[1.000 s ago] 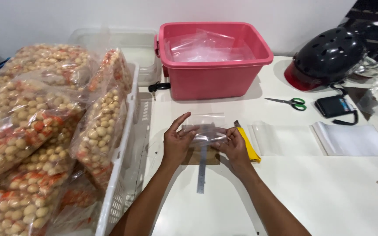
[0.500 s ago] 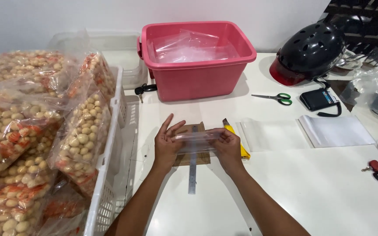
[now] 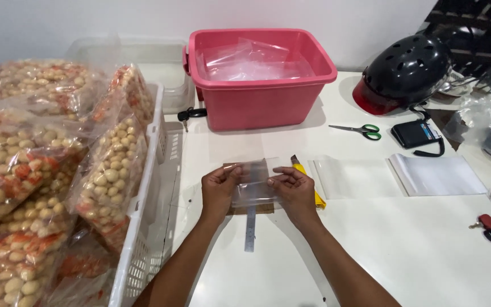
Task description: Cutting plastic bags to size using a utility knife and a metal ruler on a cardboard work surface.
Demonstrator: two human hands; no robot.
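A white table (image 3: 427, 250) carries everything. Directly under the hands lie a brown board (image 3: 251, 208) and a metal ruler (image 3: 250, 228) that sticks out toward the person. Just right of the right hand (image 3: 294, 190) lies a yellow cutter (image 3: 308, 181), then a flat clear bag (image 3: 350, 177) and a stack of white sheets or bags (image 3: 440, 175); the view does not show which. Beyond the hands stands a pink tub (image 3: 257, 94), with keys (image 3: 190, 115) at its left foot. Farther right lie green-handled scissors (image 3: 360, 131), a black wallet (image 3: 416, 135) and a black helmet (image 3: 404, 71). Left of the left hand (image 3: 220, 187) stands a white basket (image 3: 146, 227).
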